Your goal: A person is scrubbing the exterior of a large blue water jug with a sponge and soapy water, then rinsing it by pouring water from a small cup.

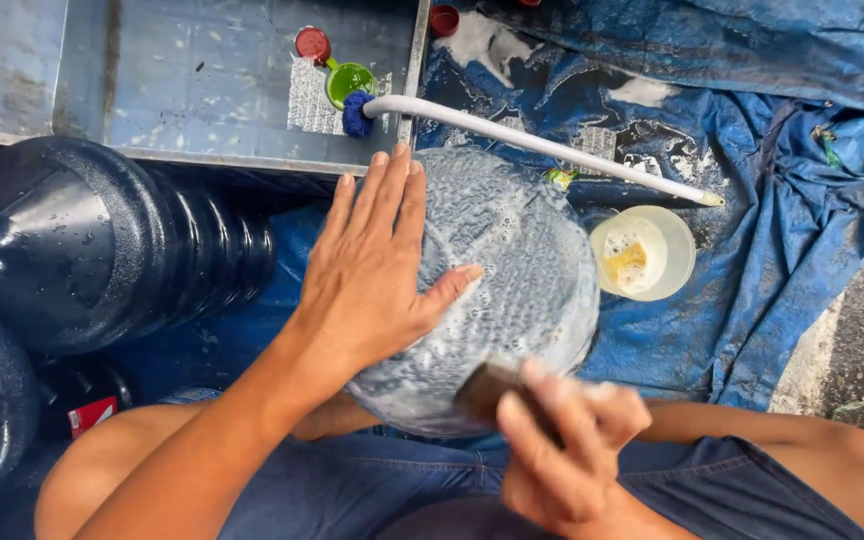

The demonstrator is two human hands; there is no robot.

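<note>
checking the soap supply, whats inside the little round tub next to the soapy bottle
The round tub holds white suds and a yellow lump, likely a sponge. Foam covers the bottom, so anything beneath it is hidden.

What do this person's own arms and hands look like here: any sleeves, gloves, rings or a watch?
Both forearms are bare, with no sleeves in view. The left hand has no glove, ring or watch. The right hand is motion-blurred, but looks ungloved too. Blue denim shorts cover the lap.

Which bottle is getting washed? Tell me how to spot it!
Find the big grey metal trough at the top. Below its right corner lies a large water jug, with the left hand flat on it. Unlike the dark, bare jugs to its left, it is covered in white soap foam.
</note>
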